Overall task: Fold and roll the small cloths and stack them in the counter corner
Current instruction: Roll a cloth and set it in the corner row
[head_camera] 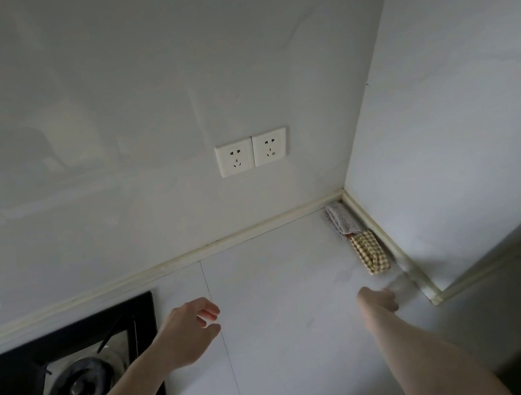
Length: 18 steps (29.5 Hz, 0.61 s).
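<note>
Two rolled cloths lie end to end along the right wall's trim in the counter corner: a pale floral roll (pixel 341 219) deepest in the corner and a yellow checked roll (pixel 371 252) in front of it. My right hand (pixel 381 299) reaches toward the near end of the yellow roll and is blurred by motion. A faint grey smear (pixel 400 283) lies at its fingertips; whether that is a cloth in its grip I cannot tell. Over the bare white counter (pixel 284 295), my left hand (pixel 192 329) hovers with fingers loosely curled, holding nothing.
A black gas hob with a burner (pixel 78 390) fills the lower left, close to my left forearm. A double wall socket (pixel 251 152) sits above the counter. Cream trim (pixel 193 254) runs along both walls. The counter steps out at the right (pixel 503 296).
</note>
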{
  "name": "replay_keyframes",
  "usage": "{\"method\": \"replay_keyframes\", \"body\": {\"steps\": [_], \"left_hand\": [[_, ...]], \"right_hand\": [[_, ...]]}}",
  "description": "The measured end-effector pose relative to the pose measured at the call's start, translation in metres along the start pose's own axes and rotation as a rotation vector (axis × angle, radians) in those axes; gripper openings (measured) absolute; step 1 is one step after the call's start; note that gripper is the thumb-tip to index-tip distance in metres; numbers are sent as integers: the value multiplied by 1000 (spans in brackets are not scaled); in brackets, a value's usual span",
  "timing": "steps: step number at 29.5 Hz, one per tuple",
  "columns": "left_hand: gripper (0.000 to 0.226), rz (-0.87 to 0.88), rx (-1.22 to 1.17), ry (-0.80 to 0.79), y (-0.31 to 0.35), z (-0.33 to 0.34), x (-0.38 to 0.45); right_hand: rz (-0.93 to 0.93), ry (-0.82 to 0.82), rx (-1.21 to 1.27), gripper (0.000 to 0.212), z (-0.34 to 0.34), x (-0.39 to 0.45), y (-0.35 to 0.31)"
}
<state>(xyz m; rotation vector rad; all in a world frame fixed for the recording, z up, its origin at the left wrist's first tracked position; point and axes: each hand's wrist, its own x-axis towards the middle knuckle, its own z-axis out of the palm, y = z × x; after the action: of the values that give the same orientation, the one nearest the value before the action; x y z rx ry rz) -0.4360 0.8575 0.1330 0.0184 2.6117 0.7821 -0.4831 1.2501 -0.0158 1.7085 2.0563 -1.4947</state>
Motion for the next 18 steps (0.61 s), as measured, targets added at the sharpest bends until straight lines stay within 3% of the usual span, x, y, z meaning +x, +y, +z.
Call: {"method": "replay_keyframes", "body": {"steps": [6,13,18], "left_hand": [[21,-124,-12,41,-56,-6,-73],[35,-366,-104,206,-154,-18,-226],[33,-457,-131,342,-205,-14,-328]], "right_hand": [[-417,-269,-558,65,46,-74,28],[-756,-602,-771,59,116,-223,69],[-1008,-786,-773,59,143,-350,111]]}}
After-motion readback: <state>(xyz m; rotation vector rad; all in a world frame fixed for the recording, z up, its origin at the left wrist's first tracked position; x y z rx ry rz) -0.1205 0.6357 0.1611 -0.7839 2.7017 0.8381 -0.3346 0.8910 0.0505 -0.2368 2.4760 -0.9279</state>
